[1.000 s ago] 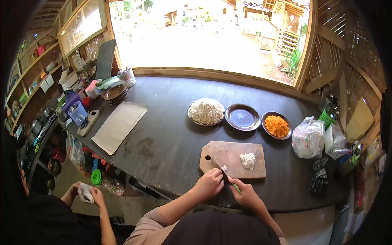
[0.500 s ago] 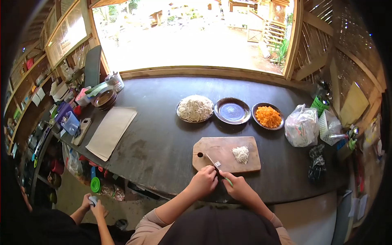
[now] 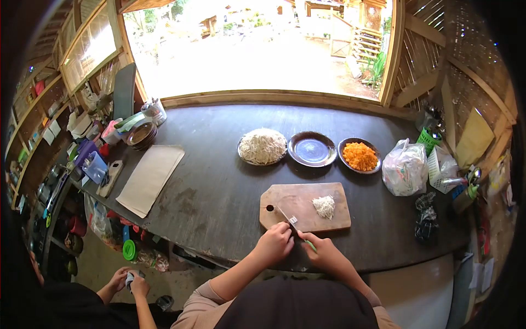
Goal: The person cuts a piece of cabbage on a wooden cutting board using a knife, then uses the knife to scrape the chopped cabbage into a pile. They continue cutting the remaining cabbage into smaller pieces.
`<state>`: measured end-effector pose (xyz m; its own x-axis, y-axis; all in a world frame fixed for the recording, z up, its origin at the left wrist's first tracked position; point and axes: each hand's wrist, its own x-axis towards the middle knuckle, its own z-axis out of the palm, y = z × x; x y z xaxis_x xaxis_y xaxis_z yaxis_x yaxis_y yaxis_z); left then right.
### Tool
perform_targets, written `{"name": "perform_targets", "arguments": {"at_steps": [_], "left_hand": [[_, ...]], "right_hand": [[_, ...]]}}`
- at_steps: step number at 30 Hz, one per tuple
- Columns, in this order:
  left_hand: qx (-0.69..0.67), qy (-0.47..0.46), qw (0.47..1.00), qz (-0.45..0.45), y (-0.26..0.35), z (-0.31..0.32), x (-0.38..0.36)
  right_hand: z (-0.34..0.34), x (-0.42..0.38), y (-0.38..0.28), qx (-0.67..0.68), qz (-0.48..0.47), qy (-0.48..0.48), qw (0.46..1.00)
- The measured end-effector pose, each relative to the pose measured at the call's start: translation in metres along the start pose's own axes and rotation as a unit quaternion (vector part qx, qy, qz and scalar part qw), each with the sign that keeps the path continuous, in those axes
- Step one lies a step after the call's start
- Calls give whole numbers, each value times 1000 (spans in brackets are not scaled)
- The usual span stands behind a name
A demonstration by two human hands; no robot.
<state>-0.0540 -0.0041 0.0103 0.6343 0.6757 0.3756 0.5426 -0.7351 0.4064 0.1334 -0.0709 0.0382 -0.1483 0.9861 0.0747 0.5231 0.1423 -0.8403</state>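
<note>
My right hand (image 3: 324, 253) is closed round the green handle of a knife (image 3: 293, 220), whose blade points up and left over the near left part of a wooden cutting board (image 3: 279, 194). My left hand (image 3: 275, 241) is closed beside the blade at the board's near edge; what its fingers pinch is too hidden to name. On the board's right half lies a small heap of white shreds (image 3: 324, 207). Behind the board stand a plate heaped with pale shreds (image 3: 262, 146), an empty dark plate (image 3: 312, 149) and a plate of chopped orange pieces (image 3: 360, 156).
A plastic bag (image 3: 405, 167) and a dark cloth (image 3: 426, 216) lie at the right, near a green basket (image 3: 429, 141). Brown paper sheets (image 3: 150, 181) and stacked bowls (image 3: 141, 135) are at the left. Another person's hands (image 3: 129, 281) hold a grey thing at the lower left.
The other person's hands have shifted slightly and turned the grey thing. My hands stay nearly in place, with the knife still by the board's near edge.
</note>
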Motion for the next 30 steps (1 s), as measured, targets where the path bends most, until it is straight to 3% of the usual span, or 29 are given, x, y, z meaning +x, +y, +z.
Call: {"name": "perform_targets", "arguments": {"at_steps": [18,20,24,30], "left_hand": [[2,4,1000,17,-4,1,0],[7,16,1000,25,-2,0,1],[-2,13,1000,25,-4,0,0],[-15,25,999,44,-7,2,1]], "right_hand": [[-6,-8,12,16,-18,-14,1000],[1,-1,6,20,32,-12,999],[3,4,4,14,4,3,1000],[-15,-9,-4,17,42,-36,998]]}}
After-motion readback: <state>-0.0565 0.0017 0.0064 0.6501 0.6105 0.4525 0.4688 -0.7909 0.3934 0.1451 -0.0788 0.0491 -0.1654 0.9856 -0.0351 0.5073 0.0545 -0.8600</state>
